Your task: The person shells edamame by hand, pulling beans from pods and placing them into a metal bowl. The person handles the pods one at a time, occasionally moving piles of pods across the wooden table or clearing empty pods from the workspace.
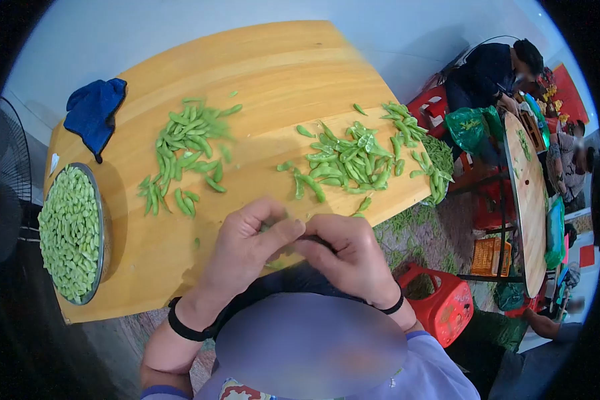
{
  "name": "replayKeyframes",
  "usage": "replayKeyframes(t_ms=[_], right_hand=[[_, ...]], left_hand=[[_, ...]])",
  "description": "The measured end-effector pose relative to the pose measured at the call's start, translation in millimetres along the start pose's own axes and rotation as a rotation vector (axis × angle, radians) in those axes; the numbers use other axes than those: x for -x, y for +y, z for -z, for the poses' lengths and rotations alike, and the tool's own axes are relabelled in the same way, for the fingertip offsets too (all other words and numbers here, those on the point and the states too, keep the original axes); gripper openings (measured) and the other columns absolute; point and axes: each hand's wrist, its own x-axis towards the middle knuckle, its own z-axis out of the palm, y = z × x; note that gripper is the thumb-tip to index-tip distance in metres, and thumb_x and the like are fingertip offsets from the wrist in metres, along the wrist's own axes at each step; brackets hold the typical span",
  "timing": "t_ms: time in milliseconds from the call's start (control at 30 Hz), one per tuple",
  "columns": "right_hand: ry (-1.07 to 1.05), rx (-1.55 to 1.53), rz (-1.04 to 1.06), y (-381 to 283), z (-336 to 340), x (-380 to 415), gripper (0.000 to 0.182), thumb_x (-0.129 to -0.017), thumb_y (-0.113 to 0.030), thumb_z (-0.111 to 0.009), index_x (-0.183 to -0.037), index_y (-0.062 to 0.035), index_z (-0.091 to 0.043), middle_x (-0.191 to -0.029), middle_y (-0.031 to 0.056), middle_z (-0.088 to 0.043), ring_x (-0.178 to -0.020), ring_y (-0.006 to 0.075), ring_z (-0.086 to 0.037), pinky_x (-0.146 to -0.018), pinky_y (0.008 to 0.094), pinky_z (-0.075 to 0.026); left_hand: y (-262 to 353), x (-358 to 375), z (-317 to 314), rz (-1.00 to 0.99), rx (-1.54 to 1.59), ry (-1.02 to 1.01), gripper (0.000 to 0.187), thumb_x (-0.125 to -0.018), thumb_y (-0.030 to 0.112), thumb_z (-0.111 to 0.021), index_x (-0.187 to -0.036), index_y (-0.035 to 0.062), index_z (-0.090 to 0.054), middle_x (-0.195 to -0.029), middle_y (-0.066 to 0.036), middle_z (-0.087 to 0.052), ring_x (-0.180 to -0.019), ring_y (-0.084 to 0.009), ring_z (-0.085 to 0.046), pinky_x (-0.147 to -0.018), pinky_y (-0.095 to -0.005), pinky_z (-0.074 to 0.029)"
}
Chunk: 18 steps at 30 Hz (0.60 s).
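My left hand [250,243] and my right hand [343,253] meet at the table's near edge, fingertips close together. Both have their fingers curled in a pinch. A bit of green shows between the fingers of my left hand, too small and blurred to name. What my right fingers pinch is hidden. Beyond my left hand lies a loose pile of green pods [190,133] on the wooden table [267,73]. Another pile of pods [347,160] lies beyond my right hand. A metal bowl [102,233] full of shelled green beans [70,233] stands at the far left.
A blue cloth [95,110] lies at the table's back left. Left of the table stands a fan [7,160]. A red stool [443,303] is at the right. Several people, one in dark clothes [483,77], are around another table [530,220].
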Motion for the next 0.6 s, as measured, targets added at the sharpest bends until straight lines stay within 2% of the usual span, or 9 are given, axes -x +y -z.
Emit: replayKeyframes(t_ms=[33, 67, 133, 267, 367, 400, 467, 500, 600], right_hand=[[0.018, -0.138, -0.044, 2.5, -0.6, 0.4, 0.009, -0.076, -0.004, -0.061, -0.081, 0.0026, -0.058, -0.064, 0.0135, -0.054, -0.052, 0.0225, -0.051, -0.050, 0.0311, -0.041], [0.012, -0.136, -0.041, 4.9, -0.2, 0.3, 0.009, -0.076, -0.004, -0.061, -0.081, 0.0026, -0.058, -0.064, 0.0135, -0.054, -0.052, 0.0225, -0.051, -0.050, 0.0311, -0.041], [0.031, -0.233, -0.199, 10.0, 0.1, -0.1, 0.009, -0.076, -0.004, -0.061, -0.081, 0.0026, -0.058, -0.063, 0.0136, -0.054, -0.053, 0.0214, -0.051, -0.051, 0.0306, -0.041], [0.125, -0.184, -0.106, 14.3, -10.0, -2.0, 0.009, -0.075, -0.003, -0.062, -0.081, 0.0018, -0.058, -0.065, 0.0138, -0.054, -0.054, 0.0235, -0.053, -0.051, 0.0314, -0.042], [0.248, 0.267, 0.175, 9.6, -18.6, -0.3, 0.014, -0.071, 0.001, -0.061, -0.084, 0.0001, -0.057, -0.068, 0.0138, -0.051, -0.059, 0.0301, -0.053, -0.050, 0.0359, -0.043], [0.237, 0.260, 0.185, 11.5, -20.9, 0.9, 0.014, -0.071, 0.001, -0.061, -0.084, 0.0001, -0.057, -0.068, 0.0138, -0.051, -0.059, 0.0301, -0.053, -0.050, 0.0359, -0.043], [0.299, 0.472, 0.205, 14.2, -28.3, 1.0, 0.018, -0.070, 0.002, -0.061, -0.088, -0.0004, -0.055, -0.071, 0.0134, -0.050, -0.058, 0.0301, -0.053, -0.049, 0.0367, -0.044], [0.293, 0.460, 0.215, 12.8, -30.5, -0.2, 0.018, -0.070, 0.002, -0.061, -0.088, -0.0004, -0.055, -0.071, 0.0134, -0.050, -0.058, 0.0301, -0.053, -0.049, 0.0367, -0.044], [0.320, 0.508, 0.234, 8.0, -32.1, -1.8, 0.013, -0.071, 0.005, -0.059, -0.083, 0.0012, -0.055, -0.068, 0.0144, -0.052, -0.056, 0.0300, -0.054, -0.048, 0.0352, -0.042]], left_hand=[[0.8, 0.4, 1.7, 0.066, 0.070, -0.005, 0.011, -0.085, 0.016, -0.058, -0.087, 0.0061, -0.055, -0.076, 0.002, -0.054, -0.059, -0.0020, -0.042, -0.048, -0.0152, -0.033], [1.5, 0.4, 3.0, 0.129, 0.139, -0.012, 0.010, -0.086, 0.015, -0.057, -0.087, 0.0062, -0.055, -0.077, 0.002, -0.055, -0.060, -0.0022, -0.043, -0.049, -0.0154, -0.034], [-0.7, -1.5, 4.2, 0.130, 0.242, -0.007, 0.009, -0.086, 0.015, -0.056, -0.087, 0.0061, -0.055, -0.078, 0.001, -0.056, -0.062, -0.0029, -0.045, -0.049, -0.0159, -0.035], [-12.4, -4.3, -3.2, 0.198, 0.584, 0.049, 0.008, -0.087, 0.014, -0.053, -0.089, 0.0067, -0.055, -0.082, 0.001, -0.057, -0.067, -0.0056, -0.050, -0.051, -0.0183, -0.038], [-16.0, -3.3, -12.8, 0.224, 0.644, 0.186, 0.009, -0.086, 0.015, -0.052, -0.091, 0.0075, -0.054, -0.084, 0.002, -0.056, -0.069, -0.0075, -0.052, -0.055, -0.0201, -0.041], [-19.6, -2.5, -16.7, 0.215, 0.644, 0.200, 0.009, -0.086, 0.015, -0.052, -0.091, 0.0075, -0.054, -0.084, 0.002, -0.056, -0.069, -0.0075, -0.052, -0.055, -0.0201, -0.041], [-25.5, -0.1, -19.8, 0.267, 0.822, 0.213, 0.010, -0.085, 0.011, -0.050, -0.094, 0.0064, -0.050, -0.083, -0.001, -0.053, -0.071, -0.0093, -0.050, -0.058, -0.0233, -0.042], [-22.0, 0.2, -17.6, 0.239, 0.809, 0.136, 0.011, -0.085, 0.009, -0.048, -0.095, 0.0047, -0.048, -0.084, -0.003, -0.052, -0.072, -0.0099, -0.050, -0.058, -0.0240, -0.042], [-21.2, -1.8, -12.5, 0.244, 0.769, 0.120, 0.010, -0.085, 0.008, -0.047, -0.093, 0.0028, -0.048, -0.082, -0.003, -0.052, -0.070, -0.0093, -0.050, -0.056, -0.0226, -0.040]])
